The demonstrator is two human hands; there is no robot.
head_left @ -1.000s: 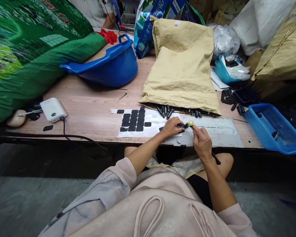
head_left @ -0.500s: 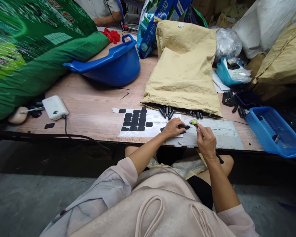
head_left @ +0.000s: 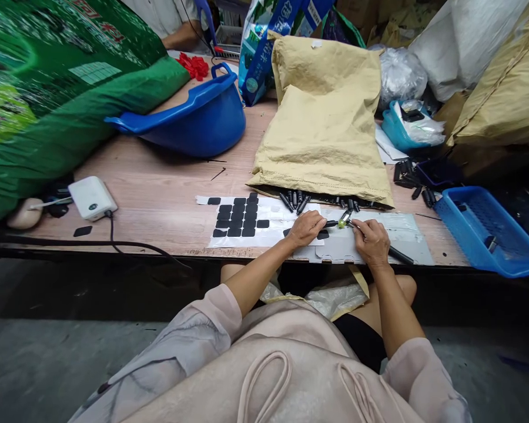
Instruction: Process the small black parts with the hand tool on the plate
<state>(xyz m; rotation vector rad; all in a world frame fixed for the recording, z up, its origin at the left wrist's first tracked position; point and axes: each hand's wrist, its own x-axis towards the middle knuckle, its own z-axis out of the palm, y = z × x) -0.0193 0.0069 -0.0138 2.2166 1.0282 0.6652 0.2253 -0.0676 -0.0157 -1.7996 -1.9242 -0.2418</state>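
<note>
My left hand (head_left: 306, 228) is closed around a small black stick-shaped part (head_left: 331, 224) that pokes out to the right. My right hand (head_left: 372, 242) grips a thin tool with a yellow-green tip (head_left: 342, 218) and a dark handle (head_left: 400, 255); the tip touches the end of the black part. Both hands rest on white backing sheets (head_left: 379, 226) at the table's front edge. A sheet of black rectangular pads (head_left: 238, 216) lies just left of my left hand. Several more black parts (head_left: 297, 200) spill from under a tan sack (head_left: 324, 117).
A blue basin (head_left: 194, 114) and a big green bag (head_left: 48, 88) are at the back left. A white box with a cable (head_left: 92, 197) lies near the left edge. A blue tray (head_left: 489, 229) stands at the right. Another person's arm (head_left: 178, 38) shows at the far side.
My right hand has turned and dropped lower, so the tool's handle now lies out to the right on the sheet. The tip has stayed at the black part in my left hand.
</note>
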